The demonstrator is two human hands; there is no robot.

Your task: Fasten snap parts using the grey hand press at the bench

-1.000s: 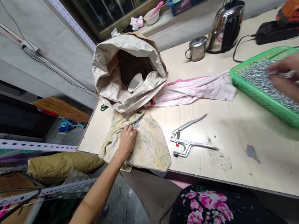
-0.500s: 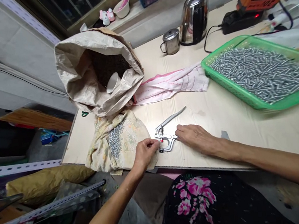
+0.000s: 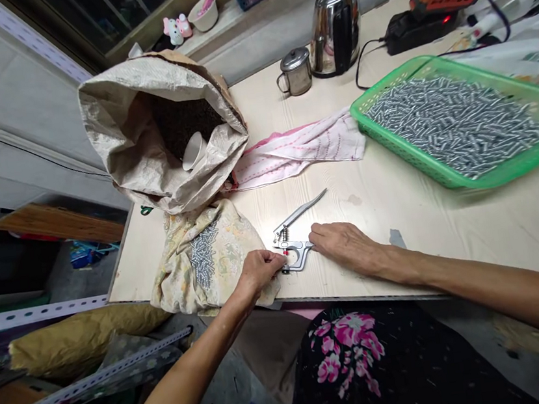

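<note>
Silver snap fastener pliers (image 3: 301, 211) lie on the table, their lever raised over a spring and their curved jaw facing my left side. My right hand (image 3: 340, 242) is closed around the far end of the pliers' body. At the jaw, beside a small red part, my left hand (image 3: 262, 270) pinches with thumb and forefinger. Whatever sits between those fingertips is too small to make out. Left of that hand, a pile of small metal pins (image 3: 205, 256) rests on a crumpled yellowish cloth (image 3: 236, 232).
A green basket (image 3: 422, 163) full of metal pins stands at right. Behind the cloth is an open woven sack (image 3: 109, 136) with a white cup (image 3: 194, 151) inside. A pink-striped towel (image 3: 302, 149), a metal mug (image 3: 296, 74) and a kettle (image 3: 333, 24) are farther back.
The whole view has shifted slightly, so the table's things appear a little farther left. Both hands keep nearly the same place at the pliers, and the lever stays raised.
</note>
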